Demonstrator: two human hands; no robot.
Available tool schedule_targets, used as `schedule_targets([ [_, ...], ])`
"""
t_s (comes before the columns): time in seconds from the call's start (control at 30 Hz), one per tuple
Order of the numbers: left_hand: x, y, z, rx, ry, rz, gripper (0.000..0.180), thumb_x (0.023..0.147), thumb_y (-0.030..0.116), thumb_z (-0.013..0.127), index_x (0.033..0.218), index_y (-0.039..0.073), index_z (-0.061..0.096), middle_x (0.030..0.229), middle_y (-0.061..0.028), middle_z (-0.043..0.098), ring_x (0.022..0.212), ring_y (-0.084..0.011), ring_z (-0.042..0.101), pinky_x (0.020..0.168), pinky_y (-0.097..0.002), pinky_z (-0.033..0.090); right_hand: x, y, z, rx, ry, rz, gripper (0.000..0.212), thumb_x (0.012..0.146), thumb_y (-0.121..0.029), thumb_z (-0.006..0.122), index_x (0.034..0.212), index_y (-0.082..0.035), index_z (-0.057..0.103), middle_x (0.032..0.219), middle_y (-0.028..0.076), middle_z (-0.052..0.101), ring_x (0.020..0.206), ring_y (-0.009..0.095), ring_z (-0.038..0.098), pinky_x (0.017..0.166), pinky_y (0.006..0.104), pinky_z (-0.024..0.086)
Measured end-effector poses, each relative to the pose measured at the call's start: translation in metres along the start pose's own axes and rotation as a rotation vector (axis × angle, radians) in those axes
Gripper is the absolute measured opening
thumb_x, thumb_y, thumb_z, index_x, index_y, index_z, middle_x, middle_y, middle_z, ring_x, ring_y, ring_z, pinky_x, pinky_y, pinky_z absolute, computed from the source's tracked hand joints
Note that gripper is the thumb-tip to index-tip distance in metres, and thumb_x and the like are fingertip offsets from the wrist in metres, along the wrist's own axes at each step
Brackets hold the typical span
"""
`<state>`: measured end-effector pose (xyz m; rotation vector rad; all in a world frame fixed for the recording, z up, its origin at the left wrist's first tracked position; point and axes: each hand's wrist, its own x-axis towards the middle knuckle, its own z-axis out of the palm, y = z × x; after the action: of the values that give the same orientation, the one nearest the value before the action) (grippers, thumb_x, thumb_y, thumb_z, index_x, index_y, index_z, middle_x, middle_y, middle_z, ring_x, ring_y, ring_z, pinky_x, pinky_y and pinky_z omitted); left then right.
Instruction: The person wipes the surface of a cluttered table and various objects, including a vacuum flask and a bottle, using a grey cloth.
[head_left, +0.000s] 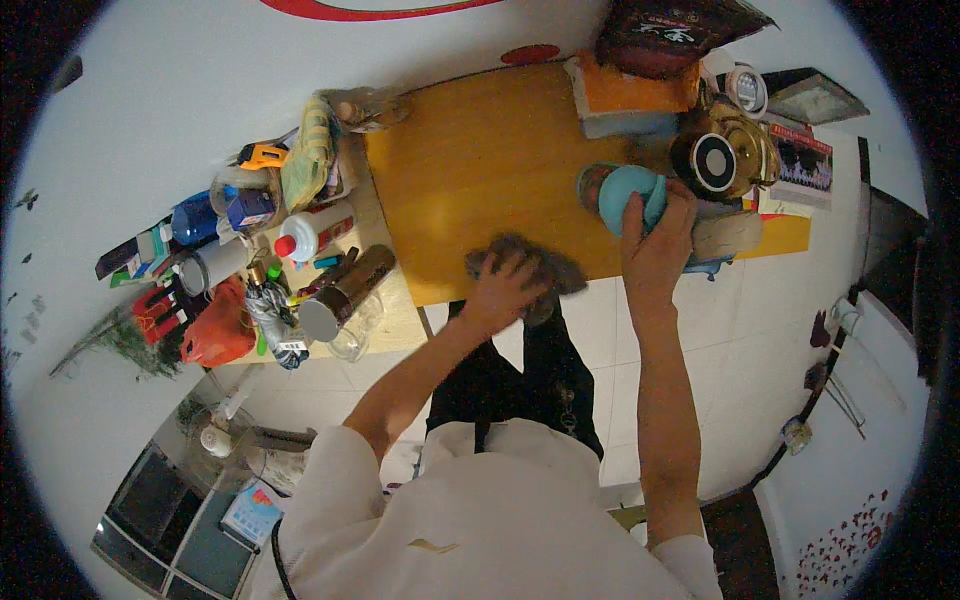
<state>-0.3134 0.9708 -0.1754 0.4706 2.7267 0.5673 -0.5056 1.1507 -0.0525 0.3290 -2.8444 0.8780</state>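
My left hand presses on a dark grey cloth at the near edge of the yellow-brown table. Its fingers curl a little over the bunched cloth, and part of the cloth hangs past the edge. Farther right, my right hand grips a cup with a turquoise lid, thumb and fingers around the lid's side. The cup's clear-looking body shows to the left of the lid; its lower part is hidden. A gold kettle with a dark round base lies on its side just beyond my right hand.
An orange box with a dark bag on top stands at the back right. On the left, a lighter table holds a brown cylinder, a white bottle with a red cap, a red bag and several other items.
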Motion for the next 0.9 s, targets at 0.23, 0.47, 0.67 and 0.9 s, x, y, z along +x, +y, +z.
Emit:
schedule_targets([
  [0.23,0.001,-0.003,-0.019,-0.459,0.237,-0.195,0.063,0.076,0.025,0.082,0.135,0.019,0.063,0.147,-0.0193,0.050,0.138,-0.0419,0.045,0.112,-0.0589,0.039,-0.004,0.010,0.001,-0.094,0.029,-0.055,0.039,0.101,-0.025,0.065,0.121,0.006,0.053,0.122,0.028,0.057,0.112,0.046,0.058,0.094,0.0524,0.050],
  [0.47,0.093,-0.098,-0.096,-0.443,0.717,-0.397,0.068,0.078,0.017,0.079,0.142,0.010,0.056,0.147,-0.0269,0.046,0.132,-0.0463,0.049,0.112,-0.0550,0.041,0.000,0.006,-0.001,-0.057,0.007,0.033,0.042,0.102,-0.028,0.064,0.126,0.005,0.055,0.127,0.025,0.058,0.115,0.043,0.058,0.095,0.0491,0.050],
  [0.67,0.145,-0.131,-0.092,0.024,0.449,-0.618,0.071,0.081,0.033,0.079,0.147,0.024,0.054,0.150,-0.0201,0.047,0.135,-0.0444,0.046,0.109,-0.0647,0.039,0.000,0.010,0.005,-0.028,0.095,-0.048,0.047,0.096,-0.032,0.069,0.121,0.005,0.055,0.118,0.028,0.057,0.106,0.046,0.060,0.087,0.0523,0.053],
  [0.9,0.059,-0.025,-0.023,0.100,0.246,-0.223,0.062,0.079,0.042,0.078,0.137,0.028,0.063,0.149,-0.0121,0.050,0.138,-0.0385,0.042,0.109,-0.0718,0.032,-0.001,0.011,0.005,-0.065,0.100,-0.046,0.047,0.097,-0.032,0.068,0.123,0.005,0.055,0.117,0.028,0.058,0.105,0.046,0.062,0.089,0.0518,0.054],
])
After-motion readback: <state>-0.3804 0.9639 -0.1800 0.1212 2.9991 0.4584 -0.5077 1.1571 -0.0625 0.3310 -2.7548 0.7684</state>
